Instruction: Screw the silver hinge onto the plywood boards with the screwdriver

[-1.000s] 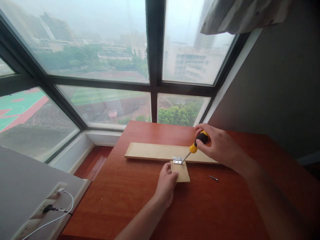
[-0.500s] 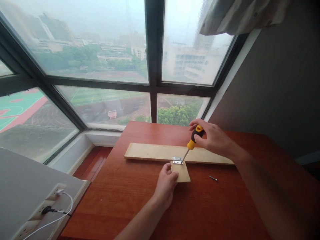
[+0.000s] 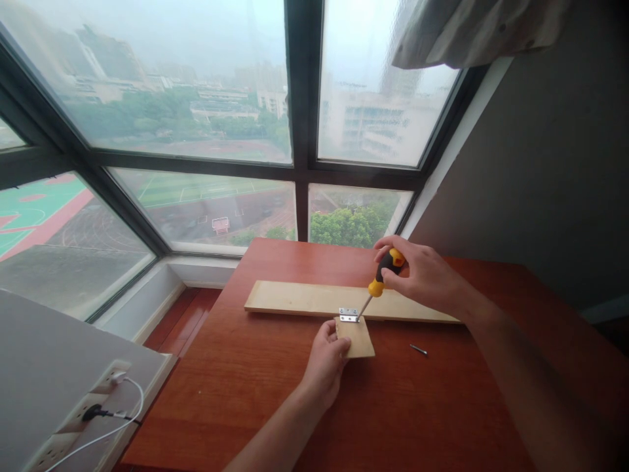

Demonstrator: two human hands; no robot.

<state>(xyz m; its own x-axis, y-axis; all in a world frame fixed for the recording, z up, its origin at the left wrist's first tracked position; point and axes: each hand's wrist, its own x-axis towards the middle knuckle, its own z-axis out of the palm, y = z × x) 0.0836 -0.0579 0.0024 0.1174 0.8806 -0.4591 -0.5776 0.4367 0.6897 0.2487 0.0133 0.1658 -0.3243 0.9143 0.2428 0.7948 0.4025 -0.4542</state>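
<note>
**Between my hands, a hinge under the screwdriver tip**

Between my two hands sits the small metal hinge [image 3: 348, 315], bridging the long wooden board [image 3: 304, 299] and the small wood block [image 3: 358, 337]. My right hand [image 3: 422, 275] is closed around the yellow-and-black handle of the screwdriver [image 3: 381, 276], whose shaft slants down to my left so the tip meets the hinge. My left hand [image 3: 325, 360] is curled against the near left edge of the block, thumb on top, pinning it.

Compared with half a second ago, my right hand has sunk slightly and rolled a little on the handle; a second ago the tool leaned lower and further right. My left hand, the block and the board have not shifted.

Just right of my left hand, and below my right forearm, a loose screw [image 3: 419, 350] lies on the red-brown table [image 3: 255, 393]. Beyond my right hand the table's far edge meets the window frame [image 3: 302, 177]. Left of my left hand the table edge drops off, with a power strip [image 3: 78, 419] and white cable lower down. Nearer me than both hands the tabletop is bare wood.
</note>
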